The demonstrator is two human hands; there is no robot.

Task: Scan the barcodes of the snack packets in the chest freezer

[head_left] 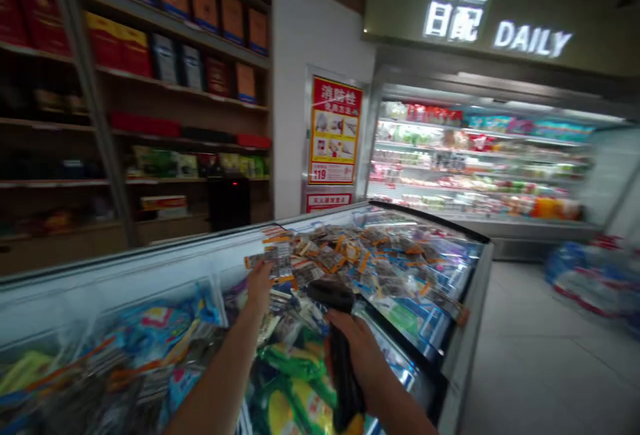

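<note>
My right hand [356, 332] is wrapped round the handle of a black handheld barcode scanner [330, 294], its head tilted toward the left hand. My left hand [259, 282] reaches into the chest freezer and pinches a flat packet [279, 260] with orange edges and printed label side up; blur hides the exact finger contact. More orange-edged packets [330, 256] lie heaped just beyond it. Below the scanner sit green and yellow bags [295, 382].
The freezer's pale rim [150, 254] runs along the left, and a black-framed glass lid [395, 335] lies to the right. Blue bags [155, 322] fill the near left compartment. Wrapped bottles [585, 282] stand on the floor beside a lit refrigerated display [480, 155].
</note>
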